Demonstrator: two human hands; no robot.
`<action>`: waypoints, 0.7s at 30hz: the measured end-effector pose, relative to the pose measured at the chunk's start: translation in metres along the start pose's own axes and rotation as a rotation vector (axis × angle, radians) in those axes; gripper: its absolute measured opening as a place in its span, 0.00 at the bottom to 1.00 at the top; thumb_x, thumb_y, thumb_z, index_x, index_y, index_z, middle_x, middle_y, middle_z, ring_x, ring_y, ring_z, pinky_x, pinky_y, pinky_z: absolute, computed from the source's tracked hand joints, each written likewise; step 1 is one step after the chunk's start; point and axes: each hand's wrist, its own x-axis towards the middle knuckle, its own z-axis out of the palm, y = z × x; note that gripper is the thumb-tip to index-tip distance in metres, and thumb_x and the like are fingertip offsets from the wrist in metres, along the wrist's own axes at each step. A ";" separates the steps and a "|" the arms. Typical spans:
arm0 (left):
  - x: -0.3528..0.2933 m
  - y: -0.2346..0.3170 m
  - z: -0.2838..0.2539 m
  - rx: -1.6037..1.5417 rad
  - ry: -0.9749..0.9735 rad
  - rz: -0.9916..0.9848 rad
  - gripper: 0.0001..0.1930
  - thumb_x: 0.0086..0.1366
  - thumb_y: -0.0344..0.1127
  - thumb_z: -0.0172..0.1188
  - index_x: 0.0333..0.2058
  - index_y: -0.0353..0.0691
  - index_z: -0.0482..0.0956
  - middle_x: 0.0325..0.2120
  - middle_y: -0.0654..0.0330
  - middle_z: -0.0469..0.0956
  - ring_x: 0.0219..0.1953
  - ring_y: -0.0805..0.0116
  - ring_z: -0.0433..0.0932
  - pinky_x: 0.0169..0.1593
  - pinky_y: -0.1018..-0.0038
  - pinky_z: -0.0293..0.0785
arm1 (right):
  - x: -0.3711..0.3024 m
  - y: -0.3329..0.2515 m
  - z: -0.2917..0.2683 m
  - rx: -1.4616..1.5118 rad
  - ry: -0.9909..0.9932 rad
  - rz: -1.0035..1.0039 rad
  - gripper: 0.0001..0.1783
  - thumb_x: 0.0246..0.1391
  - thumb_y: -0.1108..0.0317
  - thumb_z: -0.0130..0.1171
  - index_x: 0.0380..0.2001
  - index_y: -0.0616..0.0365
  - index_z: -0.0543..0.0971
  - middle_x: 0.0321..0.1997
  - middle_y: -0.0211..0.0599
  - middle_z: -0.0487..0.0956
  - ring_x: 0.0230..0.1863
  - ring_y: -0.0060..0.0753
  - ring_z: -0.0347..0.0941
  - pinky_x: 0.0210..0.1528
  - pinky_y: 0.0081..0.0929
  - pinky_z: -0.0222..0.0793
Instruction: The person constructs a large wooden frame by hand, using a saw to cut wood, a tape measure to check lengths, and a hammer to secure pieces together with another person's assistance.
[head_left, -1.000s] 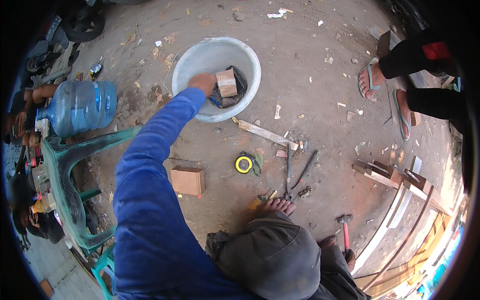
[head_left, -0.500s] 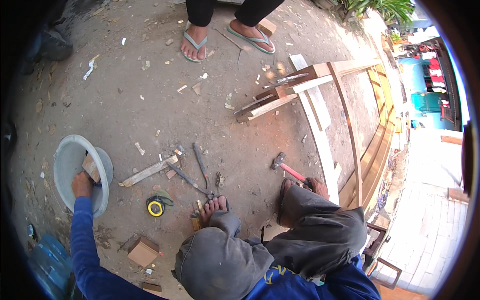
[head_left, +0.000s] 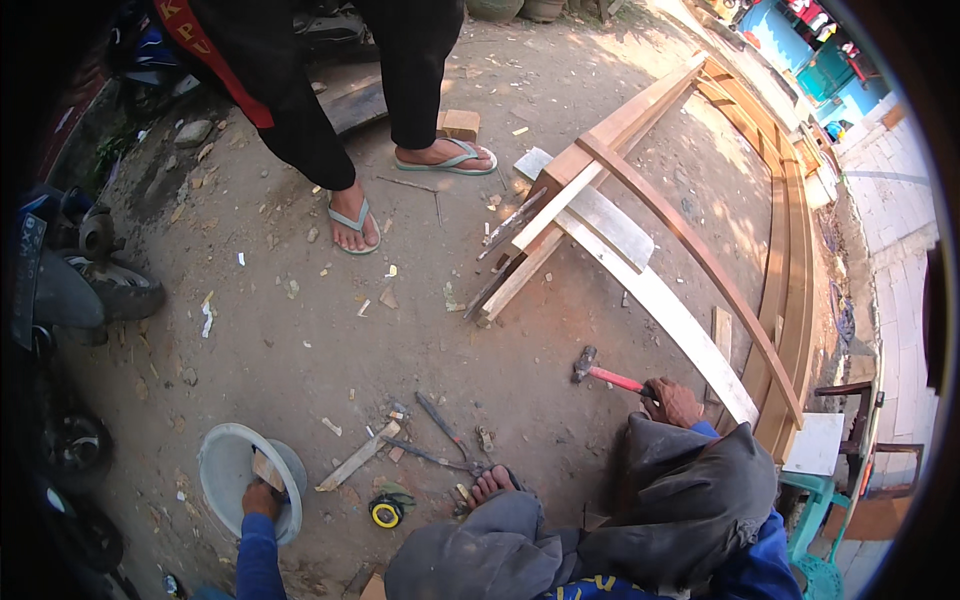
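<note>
Brings more wooden frame [head_left: 625, 125] into view, yet keeps left hand [head_left: 261, 499], with unclear grip, at bucket [head_left: 207, 468]-held wood block [head_left: 265, 466] and right hand [head_left: 674, 402] clasped around hammer [head_left: 617, 380].

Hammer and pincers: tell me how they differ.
The hammer is gripped in the right hand; the pincers lie on the ground, unheld.
The hammer has a single handle; the pincers have two, spread apart.
The hammer's handle is red, while the pincers' handles look mostly dark.
Both are hand tools.
</note>
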 end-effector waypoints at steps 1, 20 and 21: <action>-0.004 0.003 -0.003 -0.013 -0.008 0.020 0.14 0.59 0.40 0.62 0.39 0.38 0.83 0.42 0.47 0.81 0.47 0.44 0.79 0.51 0.54 0.77 | -0.007 -0.002 0.007 0.010 0.007 0.008 0.18 0.55 0.56 0.61 0.45 0.53 0.78 0.43 0.49 0.79 0.46 0.58 0.77 0.46 0.48 0.74; -0.081 -0.036 -0.043 -1.514 0.372 -0.564 0.07 0.63 0.31 0.60 0.29 0.34 0.75 0.23 0.55 0.78 0.22 0.67 0.77 0.25 0.73 0.75 | 0.037 0.040 0.090 0.338 0.017 -0.236 0.19 0.56 0.63 0.61 0.48 0.59 0.75 0.38 0.52 0.80 0.41 0.58 0.76 0.43 0.49 0.71; -0.058 -0.006 -0.044 -1.543 0.344 -0.530 0.07 0.63 0.32 0.62 0.32 0.33 0.76 0.25 0.55 0.80 0.24 0.67 0.78 0.28 0.74 0.76 | 0.024 0.059 0.096 0.357 0.043 -0.213 0.18 0.57 0.63 0.60 0.49 0.59 0.75 0.38 0.50 0.80 0.41 0.53 0.76 0.43 0.45 0.71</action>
